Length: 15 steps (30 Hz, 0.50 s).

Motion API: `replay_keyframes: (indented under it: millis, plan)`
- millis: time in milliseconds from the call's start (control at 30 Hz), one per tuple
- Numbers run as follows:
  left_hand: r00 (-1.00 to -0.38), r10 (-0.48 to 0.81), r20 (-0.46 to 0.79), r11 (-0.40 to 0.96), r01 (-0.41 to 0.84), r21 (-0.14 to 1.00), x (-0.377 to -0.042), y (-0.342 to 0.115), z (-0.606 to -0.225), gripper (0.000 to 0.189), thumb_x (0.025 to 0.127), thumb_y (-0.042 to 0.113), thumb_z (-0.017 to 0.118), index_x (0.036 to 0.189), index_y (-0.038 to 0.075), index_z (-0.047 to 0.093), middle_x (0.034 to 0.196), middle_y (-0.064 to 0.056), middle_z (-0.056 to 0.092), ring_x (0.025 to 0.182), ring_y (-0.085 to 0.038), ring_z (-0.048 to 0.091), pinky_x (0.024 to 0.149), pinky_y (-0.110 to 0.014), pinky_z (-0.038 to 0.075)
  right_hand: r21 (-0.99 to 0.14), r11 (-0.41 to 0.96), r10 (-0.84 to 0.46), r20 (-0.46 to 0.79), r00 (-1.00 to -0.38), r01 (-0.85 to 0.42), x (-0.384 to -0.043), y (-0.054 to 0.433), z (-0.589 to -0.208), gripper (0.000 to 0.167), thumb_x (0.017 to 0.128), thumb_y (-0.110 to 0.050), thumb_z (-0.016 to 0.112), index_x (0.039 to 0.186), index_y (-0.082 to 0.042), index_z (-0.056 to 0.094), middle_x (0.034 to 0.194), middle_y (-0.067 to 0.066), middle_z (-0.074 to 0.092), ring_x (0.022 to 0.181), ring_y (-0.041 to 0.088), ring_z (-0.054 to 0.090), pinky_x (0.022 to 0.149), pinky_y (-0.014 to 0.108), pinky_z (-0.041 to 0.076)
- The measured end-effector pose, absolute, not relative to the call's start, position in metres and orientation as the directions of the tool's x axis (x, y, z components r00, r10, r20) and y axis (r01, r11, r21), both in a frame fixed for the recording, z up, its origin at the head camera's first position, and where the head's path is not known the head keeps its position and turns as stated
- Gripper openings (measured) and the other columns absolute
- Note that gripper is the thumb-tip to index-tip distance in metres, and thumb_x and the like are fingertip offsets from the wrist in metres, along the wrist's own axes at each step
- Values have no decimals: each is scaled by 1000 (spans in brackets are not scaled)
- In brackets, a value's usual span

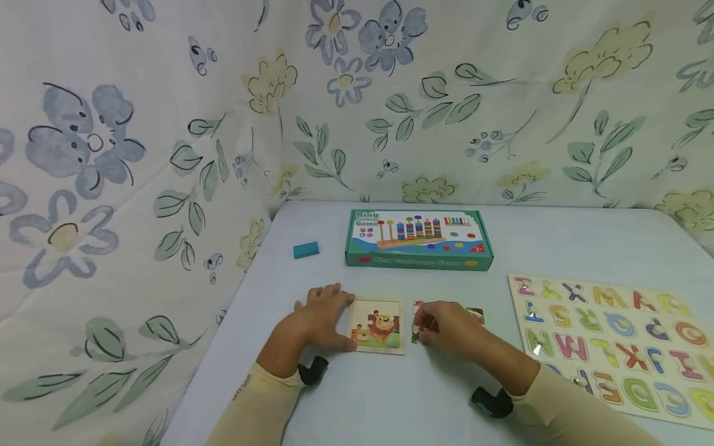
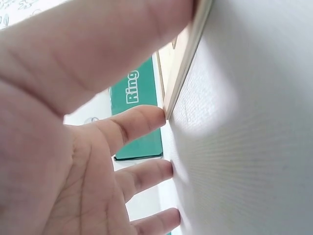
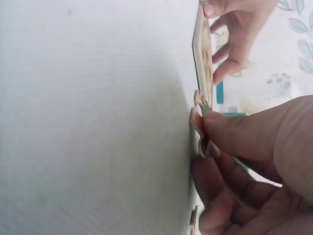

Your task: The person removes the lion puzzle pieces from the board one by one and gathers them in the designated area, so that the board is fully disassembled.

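Beyond, green box (image 1: 419, 241), blue block (image 1: 306, 249), letter board (image 1: 589, 301) rightward, left fingers (image 2: 133, 126) spread against puzzle tray (image 1: 364, 311), right fingers (image 3: 208, 180) pinching piece (image 3: 197, 121)

The left hand (image 2: 78, 159) is touching the wooden board (image 2: 180, 63) with thumb and index finger; a green box (image 2: 145, 90) is lying beyond.

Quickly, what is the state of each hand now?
Left hand: open, touching the wooden jigsaw tray.
Right hand: closed, pinching a jigsaw piece.

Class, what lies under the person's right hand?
Puzzle pieces show past the edges of the right hand, which pinches one. Whatever else lies directly beneath the hand is covered and cannot be seen.
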<state>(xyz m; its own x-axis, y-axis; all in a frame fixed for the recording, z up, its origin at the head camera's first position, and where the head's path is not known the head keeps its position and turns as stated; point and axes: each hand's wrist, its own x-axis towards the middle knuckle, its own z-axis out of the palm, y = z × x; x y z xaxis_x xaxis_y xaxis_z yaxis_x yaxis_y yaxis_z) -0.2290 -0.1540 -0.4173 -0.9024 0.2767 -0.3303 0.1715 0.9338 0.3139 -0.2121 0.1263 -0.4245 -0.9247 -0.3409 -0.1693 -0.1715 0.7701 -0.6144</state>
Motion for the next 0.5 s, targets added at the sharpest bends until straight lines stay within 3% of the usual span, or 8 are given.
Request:
replay_keyframes:
  millis: [300,500]
  plan:
    - [-903,279,-326,928,166,335,-228,-157,-420,92,74,51,89,152,26,47,168,-9,27,152,-41,20,113,-79,18,-538,815,-350,-160,-923,-215,-213,121,-426,12,87,-10,81,90,-18,72,86,-4,59,84,14,54,79,31,53]
    - [-901,288,-323,925,174,338,-229,-157,-419,92,74,51,89,152,26,47,168,-10,26,152,-42,20,112,-79,17,-513,825,-360,-152,-921,-238,-221,105,-418,20,86,-23,83,103,-20,73,98,-3,62,94,16,56,88,39,56]
